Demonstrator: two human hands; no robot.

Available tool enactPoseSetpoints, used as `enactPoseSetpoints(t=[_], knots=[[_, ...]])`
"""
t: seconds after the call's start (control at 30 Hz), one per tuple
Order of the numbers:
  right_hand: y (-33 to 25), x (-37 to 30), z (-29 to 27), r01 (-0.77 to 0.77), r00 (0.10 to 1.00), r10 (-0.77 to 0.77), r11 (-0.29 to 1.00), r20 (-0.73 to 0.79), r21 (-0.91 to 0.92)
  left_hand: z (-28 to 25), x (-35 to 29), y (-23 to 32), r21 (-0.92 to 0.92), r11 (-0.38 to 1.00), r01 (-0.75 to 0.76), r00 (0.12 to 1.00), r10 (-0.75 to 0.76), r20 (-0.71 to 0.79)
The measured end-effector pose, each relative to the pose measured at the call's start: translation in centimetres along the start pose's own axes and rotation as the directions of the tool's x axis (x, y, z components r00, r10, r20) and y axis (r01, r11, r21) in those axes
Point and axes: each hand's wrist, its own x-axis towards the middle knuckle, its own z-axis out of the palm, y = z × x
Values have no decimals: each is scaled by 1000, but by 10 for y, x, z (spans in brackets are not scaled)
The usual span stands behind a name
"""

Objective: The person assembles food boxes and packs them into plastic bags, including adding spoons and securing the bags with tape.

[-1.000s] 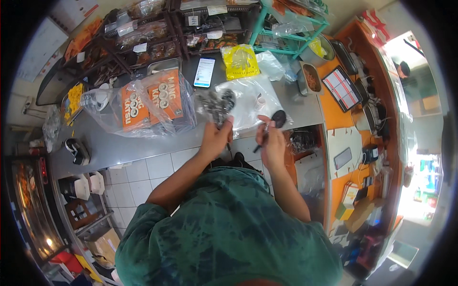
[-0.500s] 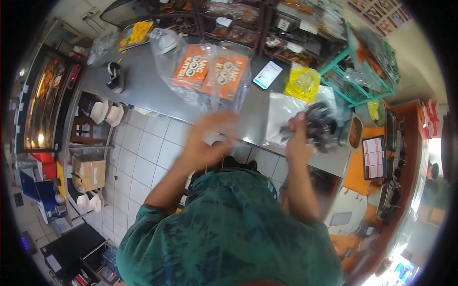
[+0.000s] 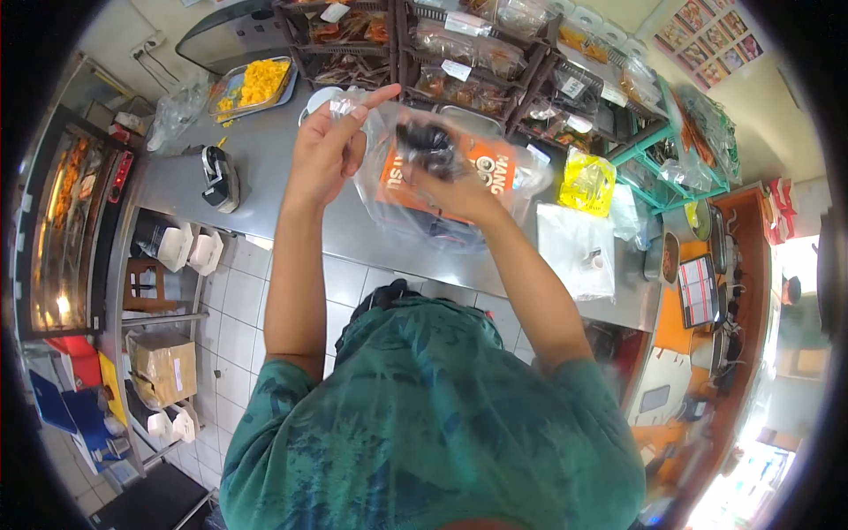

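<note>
A clear plastic bag (image 3: 374, 181) with orange printed boxes (image 3: 495, 159) inside lies on the steel counter in front of me. My left hand (image 3: 329, 152) pinches the gathered rim of the bag at its left side, index finger stretched out. My right hand (image 3: 455, 193) reaches to the bag's opening and grips a dark bundle (image 3: 428, 148) that looks wrapped in clear film. The bundle is over the boxes; its exact contents are too blurred to tell. Whether the right fingers are fully inside the bag I cannot tell.
The steel counter (image 3: 265, 159) bears a tray of yellow food (image 3: 256, 86), a black handheld device (image 3: 218, 179), white plastic sheets or bags (image 3: 574, 252) and a yellow bag (image 3: 586, 183). Brown crates (image 3: 468, 53) of packed food line the back. A glass display cabinet (image 3: 75, 203) stands left.
My right hand has carried the dark bundle leftward from the white plastic to the bag of boxes. My left hand has moved forward and taken the bag's rim. The phone is now hidden.
</note>
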Motion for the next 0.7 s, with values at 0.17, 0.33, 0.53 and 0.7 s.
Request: enactPoseSetpoints(t=[0.17, 0.33, 0.53, 0.7], knots=[[9, -20, -2, -28, 928, 169, 920, 332, -391, 6, -4, 22, 302, 937, 174, 934, -254, 250], [-9, -20, 11, -97, 763, 542, 633, 351, -768, -9, 5, 27, 360, 907, 219, 881, -342, 327], [-28, -29, 19, -81, 771, 614, 353, 166, -932, -19, 1, 35, 424, 859, 287, 870, -419, 259], [-76, -38, 15, -54, 893, 418, 471, 169, -880, -21, -4, 51, 681, 694, 235, 910, -404, 97]])
